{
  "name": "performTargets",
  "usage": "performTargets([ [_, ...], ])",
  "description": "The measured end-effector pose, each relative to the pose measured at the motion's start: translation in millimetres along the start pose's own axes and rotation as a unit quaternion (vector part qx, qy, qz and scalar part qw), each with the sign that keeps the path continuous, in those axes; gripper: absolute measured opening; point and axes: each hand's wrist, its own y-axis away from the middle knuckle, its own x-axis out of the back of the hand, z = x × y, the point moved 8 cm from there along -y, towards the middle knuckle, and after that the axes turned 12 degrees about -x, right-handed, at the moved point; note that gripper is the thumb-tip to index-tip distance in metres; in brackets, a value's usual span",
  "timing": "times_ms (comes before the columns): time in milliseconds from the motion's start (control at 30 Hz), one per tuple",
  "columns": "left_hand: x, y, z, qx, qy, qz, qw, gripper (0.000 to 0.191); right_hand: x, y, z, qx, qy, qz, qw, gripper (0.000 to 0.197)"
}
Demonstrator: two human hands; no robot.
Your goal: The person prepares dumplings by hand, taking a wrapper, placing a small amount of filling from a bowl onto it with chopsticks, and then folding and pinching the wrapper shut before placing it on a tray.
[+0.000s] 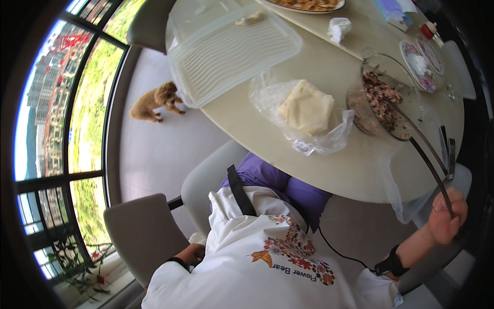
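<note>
My right hand point(447, 216), at the lower right, grips the end of a long dark chopstick point(427, 162). Its other end reaches the rim of a glass bowl point(413, 83). A second chopstick point(418, 133) leans in that bowl with its tip in the minced meat filling point(382, 100). Left of the bowl, a stack of pale dough wrappers point(307, 106) lies on an opened clear plastic bag point(332, 141). Down beside my body, close to the chair, my left hand point(197, 253) is partly hidden and its fingers are unclear.
A translucent ridged plastic tray point(235, 52) overhangs the table's left edge. A plate of food point(308, 4), a crumpled tissue point(339, 29) and floral plates point(418, 67) stand farther back. A clear plastic lid point(405, 193) juts over the near edge. A brown dog point(156, 102) stands on the floor.
</note>
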Motion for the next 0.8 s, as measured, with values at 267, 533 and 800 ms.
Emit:
performTargets([
  [267, 118, 34, -19, 0.068, -0.016, -0.081, 0.994, 0.046, -15, 5, -10, -0.009, 0.019, 0.084, 0.996, 0.027],
  [533, 287, 10, -28, 0.141, -0.091, -0.168, 0.971, 0.045, -41, 18, -31, -0.029, 0.112, 0.152, 0.981, 0.029],
  [800, 489, -42, -19, 0.300, -0.237, -0.085, 0.920, 0.044, -75, -3, -32, -0.055, 0.123, 0.158, 0.978, 0.036],
])
